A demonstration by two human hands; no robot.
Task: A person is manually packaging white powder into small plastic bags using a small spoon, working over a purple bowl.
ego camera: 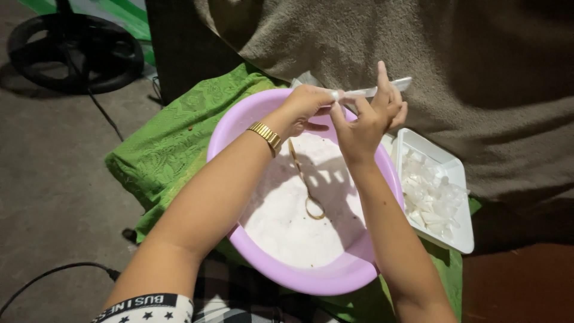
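Note:
A lilac plastic basin (pixel 239 119) filled with white powder sits on a green cloth. Gold-coloured scissors (pixel 306 182) lie on the powder. Above the basin's far rim, my left hand (pixel 305 107), with a gold watch on the wrist, pinches one end of a thin clear plastic tube packet (pixel 382 88). Around the middle of that same packet, the fingers of my right hand (pixel 371 116) are closed.
A white rectangular tray (pixel 463 239) holding several small clear packets stands right of the basin. The green cloth (pixel 173 137) covers the support; a grey-brown blanket (pixel 478 72) lies behind. A black fan base (pixel 75 51) and cables rest on the concrete floor at left.

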